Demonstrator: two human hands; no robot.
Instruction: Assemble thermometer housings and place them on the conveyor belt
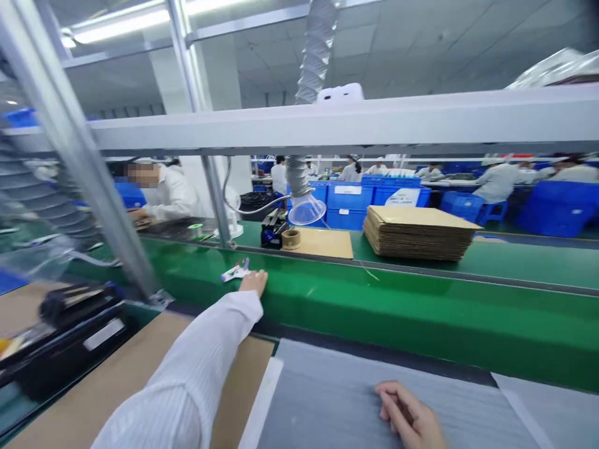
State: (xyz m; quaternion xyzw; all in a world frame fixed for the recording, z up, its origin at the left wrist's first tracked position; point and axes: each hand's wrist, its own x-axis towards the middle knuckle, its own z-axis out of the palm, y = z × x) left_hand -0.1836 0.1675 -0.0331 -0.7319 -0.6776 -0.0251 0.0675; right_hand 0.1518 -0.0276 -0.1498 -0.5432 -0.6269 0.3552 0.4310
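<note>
My left hand (253, 283) reaches out over the green conveyor belt (421, 312), its fingers closed at the edge of a small white piece (235, 271) with purple, red and green marks. The fingertips are partly hidden. My right hand (412, 416) is low at the right of centre, above a grey sheet-covered surface (327, 399). Its fingers are curled together, and nothing shows between them.
Beyond the belt are a cardboard stack (418, 234), a tape roll (291, 239), a black tape dispenser (274, 229) and an extraction hood (307, 210). A metal post (93, 149) and black tray (75, 349) stand left. People in white work behind blue crates (346, 199).
</note>
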